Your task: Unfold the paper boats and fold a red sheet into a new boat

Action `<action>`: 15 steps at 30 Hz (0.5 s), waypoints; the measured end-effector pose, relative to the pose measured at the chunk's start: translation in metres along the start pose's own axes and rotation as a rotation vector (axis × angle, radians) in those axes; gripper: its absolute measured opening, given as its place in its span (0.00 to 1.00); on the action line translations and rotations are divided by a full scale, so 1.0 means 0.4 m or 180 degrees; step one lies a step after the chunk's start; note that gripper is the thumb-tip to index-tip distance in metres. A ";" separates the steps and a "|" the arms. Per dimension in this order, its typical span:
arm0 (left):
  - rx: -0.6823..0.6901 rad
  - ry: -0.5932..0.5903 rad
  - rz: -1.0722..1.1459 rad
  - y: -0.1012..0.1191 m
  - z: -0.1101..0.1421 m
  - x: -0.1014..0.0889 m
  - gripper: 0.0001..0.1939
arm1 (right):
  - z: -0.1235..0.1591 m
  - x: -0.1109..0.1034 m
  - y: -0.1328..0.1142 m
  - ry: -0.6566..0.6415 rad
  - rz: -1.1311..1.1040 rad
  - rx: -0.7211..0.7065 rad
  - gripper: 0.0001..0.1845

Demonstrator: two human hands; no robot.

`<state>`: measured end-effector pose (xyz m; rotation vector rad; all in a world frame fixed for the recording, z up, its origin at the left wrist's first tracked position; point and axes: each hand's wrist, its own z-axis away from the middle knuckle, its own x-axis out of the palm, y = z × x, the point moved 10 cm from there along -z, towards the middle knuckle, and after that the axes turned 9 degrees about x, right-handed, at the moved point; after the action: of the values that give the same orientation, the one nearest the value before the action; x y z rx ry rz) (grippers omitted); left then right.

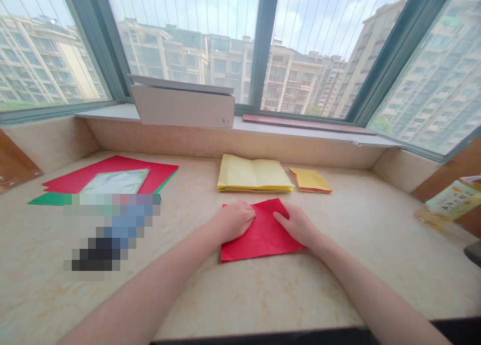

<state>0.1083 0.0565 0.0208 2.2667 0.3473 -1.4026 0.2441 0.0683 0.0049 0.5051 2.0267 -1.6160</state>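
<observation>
A sheet of red paper [263,237] with crease lines lies on the marble counter [210,295] directly in front of me. My left hand [235,221] rests on its upper left part, with the fingers curled down onto the paper. My right hand [296,225] lies on its right side, fingertips pointing towards the left hand. The two hands are close together but apart, and neither visibly grips the sheet.
Beyond the hands lie a stack of yellow paper [254,174] and a smaller folded yellow piece [310,180]. Red and green sheets [112,172] lie at left, partly under a pixelated patch. A white box [183,104] stands on the window sill.
</observation>
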 end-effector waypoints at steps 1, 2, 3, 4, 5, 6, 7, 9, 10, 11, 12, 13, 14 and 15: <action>-0.0014 -0.0063 -0.0084 -0.004 -0.001 0.006 0.12 | 0.000 0.004 0.001 -0.0030 0.0002 0.0019 0.13; -0.0028 -0.0126 -0.0188 -0.008 -0.002 0.012 0.12 | 0.000 0.008 0.003 -0.0048 -0.0001 0.0052 0.13; -0.0073 -0.0136 -0.0280 -0.015 -0.004 0.015 0.12 | -0.001 0.009 0.006 -0.0050 -0.0010 0.0095 0.13; -0.0143 -0.0103 -0.0345 -0.022 -0.006 0.016 0.12 | -0.002 0.010 0.010 -0.0043 -0.0019 0.0139 0.13; -0.0202 -0.0090 -0.0387 -0.029 -0.008 0.018 0.11 | -0.003 0.011 0.014 -0.0039 -0.0023 0.0175 0.13; -0.0244 -0.0099 -0.0412 -0.034 -0.010 0.023 0.11 | -0.003 0.011 0.016 -0.0034 -0.0023 0.0195 0.14; -0.0275 -0.0112 -0.0425 -0.038 -0.012 0.027 0.11 | -0.004 0.011 0.017 -0.0025 -0.0018 0.0196 0.14; -0.0312 -0.0122 -0.0430 -0.044 -0.014 0.033 0.11 | -0.004 0.010 0.015 -0.0003 -0.0012 0.0165 0.14; -0.0324 -0.0117 -0.0432 -0.047 -0.015 0.035 0.10 | -0.004 0.010 0.013 0.0005 -0.0013 0.0144 0.14; -0.0339 -0.0109 -0.0438 -0.050 -0.015 0.036 0.10 | -0.004 0.009 0.011 0.0010 -0.0012 0.0121 0.14; -0.0358 -0.0102 -0.0445 -0.053 -0.014 0.037 0.10 | -0.003 0.009 0.006 0.0014 0.0000 0.0086 0.14; -0.0379 -0.0096 -0.0452 -0.057 -0.014 0.038 0.10 | -0.002 0.009 0.001 0.0020 0.0029 0.0034 0.14; -0.0398 -0.0088 -0.0455 -0.060 -0.014 0.039 0.10 | -0.001 0.010 -0.007 0.0020 0.0078 -0.0042 0.15; -0.0410 -0.0074 -0.0451 -0.063 -0.014 0.039 0.10 | 0.002 0.014 -0.016 -0.0003 0.0141 -0.0145 0.16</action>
<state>0.1086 0.0806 0.0029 2.1559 0.5838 -1.4308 0.2361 0.0661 0.0066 0.5288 2.0325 -1.5405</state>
